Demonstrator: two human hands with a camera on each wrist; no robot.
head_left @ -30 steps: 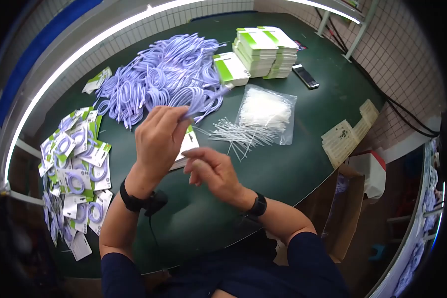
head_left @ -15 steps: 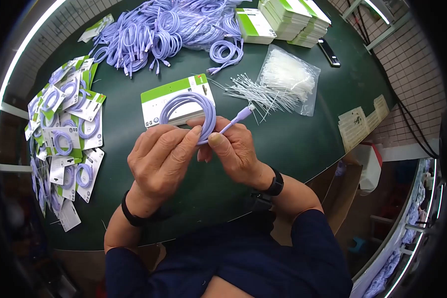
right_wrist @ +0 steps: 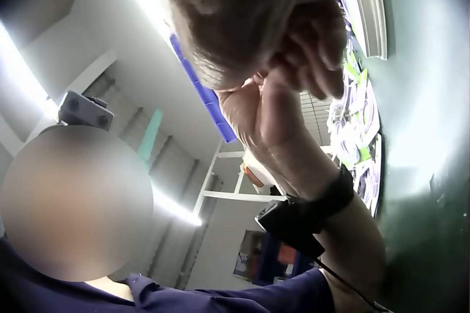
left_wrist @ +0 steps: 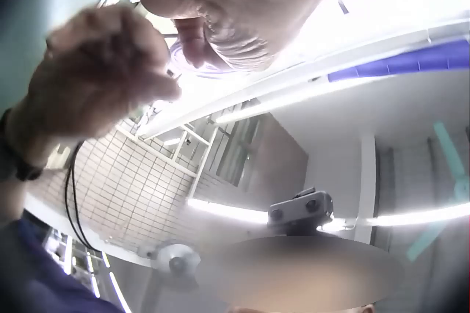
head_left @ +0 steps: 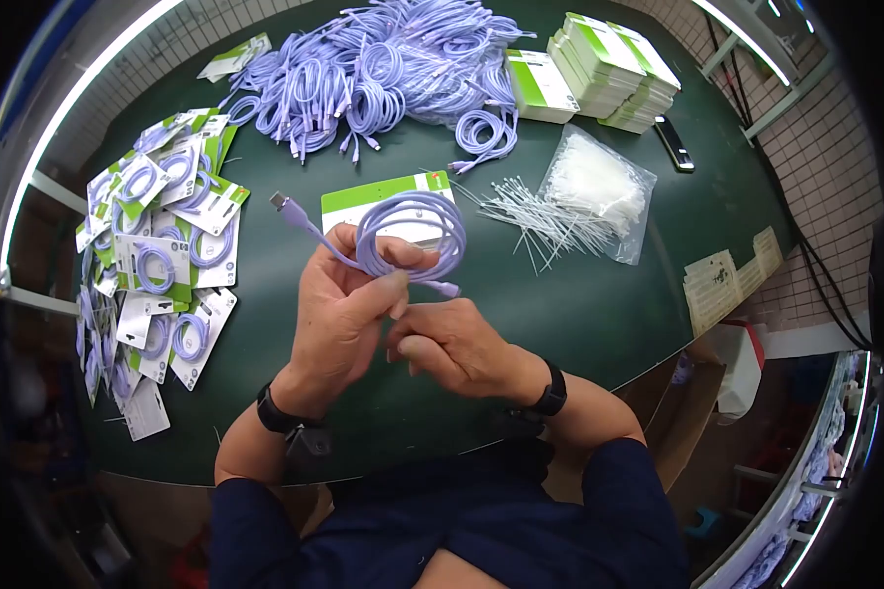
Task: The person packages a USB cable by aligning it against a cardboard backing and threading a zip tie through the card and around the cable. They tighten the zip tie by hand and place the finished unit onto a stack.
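A lilac USB cable (head_left: 447, 221), wound into a coil of several loops, hangs in my left hand (head_left: 329, 309). The thumb and fingers of that hand pinch the loops at their lower left. One plug (head_left: 281, 201) of the cable sticks out to the upper left, the other lies at the lower right of the coil. Close below the coil, my right hand (head_left: 462, 344) has loosely curled fingers right by the left thumb, with nothing visible in them. Behind the coil a green and white card stack (head_left: 339, 204) lies on the table, partly covered by it.
Carded cables (head_left: 157, 265) are heaped at the left. A big pile of coiled cables (head_left: 403, 69) lies at the back, with card stacks (head_left: 599, 59) to its right. Loose white cable ties (head_left: 540, 216) lie beside their plastic bag (head_left: 599, 187). A phone (head_left: 674, 145) lies at the right.
Both hands came back from the cable pile, and the coil is in the left hand. In the last half second the right hand left the loops and moved just below; the coil turned.
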